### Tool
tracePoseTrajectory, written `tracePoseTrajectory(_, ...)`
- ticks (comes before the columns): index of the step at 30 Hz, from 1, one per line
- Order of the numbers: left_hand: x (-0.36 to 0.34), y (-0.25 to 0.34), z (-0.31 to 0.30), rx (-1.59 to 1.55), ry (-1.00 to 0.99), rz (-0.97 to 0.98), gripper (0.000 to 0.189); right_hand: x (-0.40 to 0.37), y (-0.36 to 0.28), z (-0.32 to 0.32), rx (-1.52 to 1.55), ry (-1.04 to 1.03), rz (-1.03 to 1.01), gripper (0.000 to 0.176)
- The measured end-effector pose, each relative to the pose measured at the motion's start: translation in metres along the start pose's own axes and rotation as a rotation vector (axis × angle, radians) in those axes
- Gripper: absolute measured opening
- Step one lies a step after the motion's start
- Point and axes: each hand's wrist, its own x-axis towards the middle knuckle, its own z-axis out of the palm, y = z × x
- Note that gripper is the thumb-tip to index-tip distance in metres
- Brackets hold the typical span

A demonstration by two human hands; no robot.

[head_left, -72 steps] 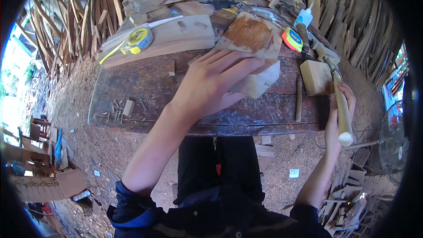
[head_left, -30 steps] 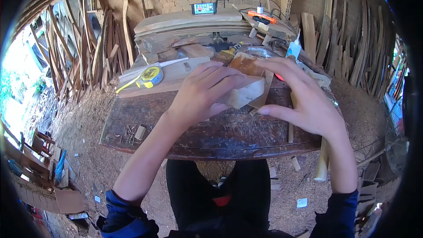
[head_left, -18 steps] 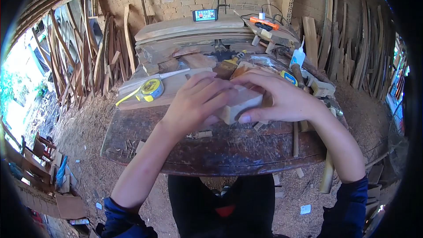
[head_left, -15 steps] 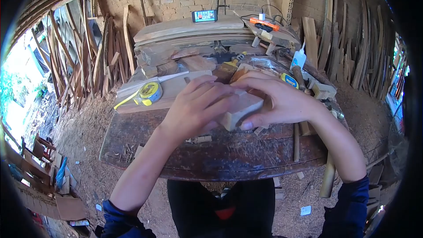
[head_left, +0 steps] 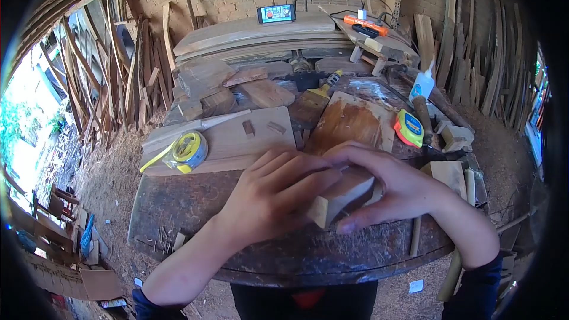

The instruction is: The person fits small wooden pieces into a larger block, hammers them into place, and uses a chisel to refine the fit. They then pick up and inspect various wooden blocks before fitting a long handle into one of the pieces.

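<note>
The left hand (head_left: 275, 195) hides one end of the wood block (head_left: 344, 195), and its own thumb is out of sight. You can't tell if the right hand (head_left: 394, 184) is pressing on the block. The near end of the brown board (head_left: 347, 124) is behind the hands. The right arm (head_left: 468, 231) covers the middle of a long stick (head_left: 453, 278). Pictures on the phone (head_left: 276, 14) are too small to make out. The bottom edge cuts off the legs (head_left: 305, 303).
</note>
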Motion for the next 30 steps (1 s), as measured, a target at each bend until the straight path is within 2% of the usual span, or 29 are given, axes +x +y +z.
tracePoseTrajectory(10, -0.004, 0.001, -0.001, -0.084, -0.040, -0.079, 0.062, -0.002, -0.001, 0.002, 0.084, 0.009, 0.061, 0.089)
tracePoseTrajectory(18, 0.001, 0.004, -0.010, -0.062, 0.020, -0.135, 0.070, -0.006, -0.004, 0.013, 0.282, 0.153, 0.194, 0.091)
tracePoseTrajectory(22, 0.000, 0.006, -0.015, -0.053, 0.002, -0.204, 0.065, -0.007, -0.004, 0.016, 0.380, 0.181, 0.230, 0.090)
tracePoseTrajectory(25, -0.004, 0.003, -0.011, -0.034, 0.039, -0.294, 0.061, -0.006, -0.005, 0.013, 0.289, 0.189, 0.271, 0.085)
tracePoseTrajectory(28, -0.008, 0.003, -0.008, -0.038, 0.081, -0.402, 0.059, -0.006, -0.004, 0.004, -0.226, 0.287, 0.100, 0.080)
tracePoseTrajectory(30, -0.009, 0.003, -0.006, -0.085, 0.092, -0.458, 0.058, -0.008, -0.023, -0.016, -0.468, 0.404, 0.072, 0.073)
